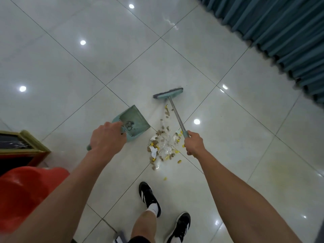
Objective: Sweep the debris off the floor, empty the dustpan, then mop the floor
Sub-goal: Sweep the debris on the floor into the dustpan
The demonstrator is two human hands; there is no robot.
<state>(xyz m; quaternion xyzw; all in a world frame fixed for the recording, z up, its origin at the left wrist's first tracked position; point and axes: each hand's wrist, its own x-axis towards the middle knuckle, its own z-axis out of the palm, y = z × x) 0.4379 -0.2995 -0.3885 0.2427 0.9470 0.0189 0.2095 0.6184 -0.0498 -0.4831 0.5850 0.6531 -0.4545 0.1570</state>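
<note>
My left hand (107,137) grips the handle of a teal dustpan (135,120), which hangs tilted just above the white tiled floor (70,71) with a little grey dust in it. My right hand (194,143) grips the metal pole of a teal broom; the broom head (168,93) rests on the floor beyond the debris. A pile of debris (163,148) lies between my hands: brown bits, yellow bits, torn white paper and clear plastic. A thin trail of bits runs from the pile up to the broom head.
A red plastic object (26,192) sits at the lower left, with a gold-framed dark cabinet (24,146) behind it. A teal curtain (284,35) hangs along the upper right. My two feet in black shoes (149,195) stand just below the debris.
</note>
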